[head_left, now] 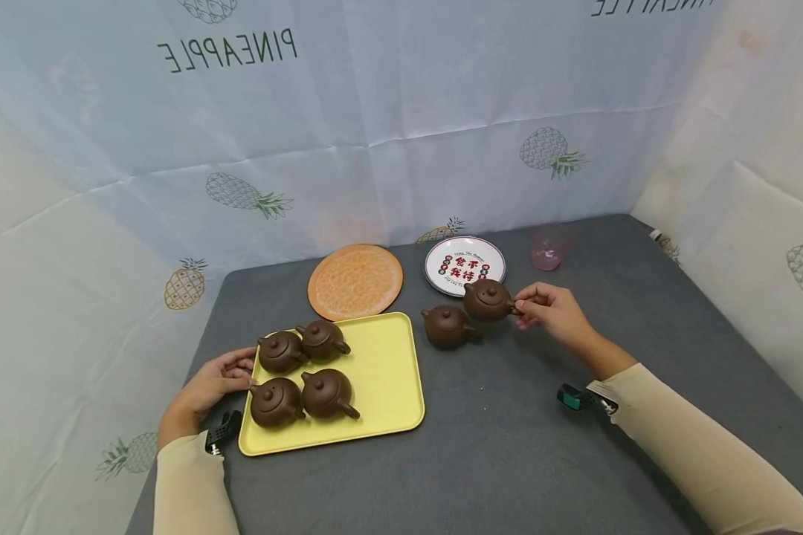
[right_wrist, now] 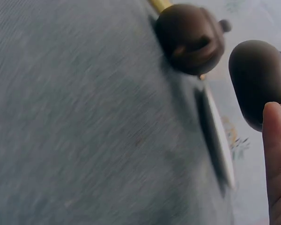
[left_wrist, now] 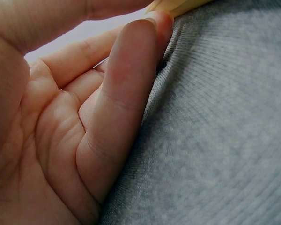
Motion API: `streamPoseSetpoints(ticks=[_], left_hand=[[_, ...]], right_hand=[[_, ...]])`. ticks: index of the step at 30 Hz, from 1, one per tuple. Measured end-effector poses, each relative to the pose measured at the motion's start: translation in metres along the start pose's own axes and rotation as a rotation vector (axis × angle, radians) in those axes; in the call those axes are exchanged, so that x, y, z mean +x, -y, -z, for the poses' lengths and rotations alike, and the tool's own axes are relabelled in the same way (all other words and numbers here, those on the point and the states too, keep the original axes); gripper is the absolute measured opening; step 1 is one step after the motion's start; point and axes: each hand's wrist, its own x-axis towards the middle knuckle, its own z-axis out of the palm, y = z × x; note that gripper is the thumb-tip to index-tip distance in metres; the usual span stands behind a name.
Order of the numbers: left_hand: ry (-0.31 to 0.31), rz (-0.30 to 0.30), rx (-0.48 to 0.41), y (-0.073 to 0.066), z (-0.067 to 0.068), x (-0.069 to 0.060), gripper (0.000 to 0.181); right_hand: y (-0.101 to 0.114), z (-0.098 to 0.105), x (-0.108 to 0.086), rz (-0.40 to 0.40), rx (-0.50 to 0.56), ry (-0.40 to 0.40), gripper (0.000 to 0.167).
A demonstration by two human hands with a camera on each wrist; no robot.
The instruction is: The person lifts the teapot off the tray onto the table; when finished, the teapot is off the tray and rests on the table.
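My right hand (head_left: pixel 554 315) pinches the handle of a brown teapot (head_left: pixel 488 300), held off the table in front of the white plate. Another brown teapot (head_left: pixel 447 327) stands on the table just left of it; in the right wrist view the held teapot (right_wrist: pixel 260 82) hangs clear of the standing one (right_wrist: pixel 189 40). The left hand (head_left: pixel 214 380) rests at the left edge of the yellow tray (head_left: pixel 388 379), its fingertips touching the rim. On the tray's left half stand several brown teapots (head_left: pixel 328 394). In the left wrist view the fingers (left_wrist: pixel 124 70) bend lightly against the rim.
An orange round mat (head_left: pixel 355 282) lies behind the tray. The white plate with red lettering (head_left: pixel 465 260) is at the back middle, a pink clear cup (head_left: pixel 549 249) to its right. A pineapple-print curtain (head_left: pixel 375 178) hangs behind the grey table (head_left: pixel 482 461).
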Motion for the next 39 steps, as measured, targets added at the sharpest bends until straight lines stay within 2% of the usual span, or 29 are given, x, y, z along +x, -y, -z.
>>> streamPoseSetpoints(ticks=[6, 12, 23, 31, 35, 39], left_hand=[[0.0, 0.012, 0.008, -0.001, 0.0, 0.0, 0.064], [-0.007, 0.019, 0.014, -0.004, 0.0, -0.001, 0.065], [0.012, -0.009, -0.01, -0.006, -0.001, -0.001, 0.064], [0.021, -0.025, -0.007, -0.006, -0.001, -0.001, 0.063], [0.007, -0.002, 0.003, -0.006, -0.002, -0.002, 0.064], [0.002, 0.005, 0.003, -0.005, -0.002, -0.002, 0.063]], right_hand=[[-0.019, 0.004, 0.0, -0.043, 0.005, 0.001, 0.02], [-0.029, 0.003, 0.0, -0.07, 0.007, 0.029, 0.02], [-0.032, -0.002, -0.003, -0.117, 0.032, 0.038, 0.024], [-0.033, -0.003, -0.004, -0.12, 0.035, 0.044, 0.024], [-0.034, -0.001, -0.002, -0.134, -0.006, 0.075, 0.025], [-0.033, 0.002, 0.0, -0.148, -0.125, 0.085, 0.027]])
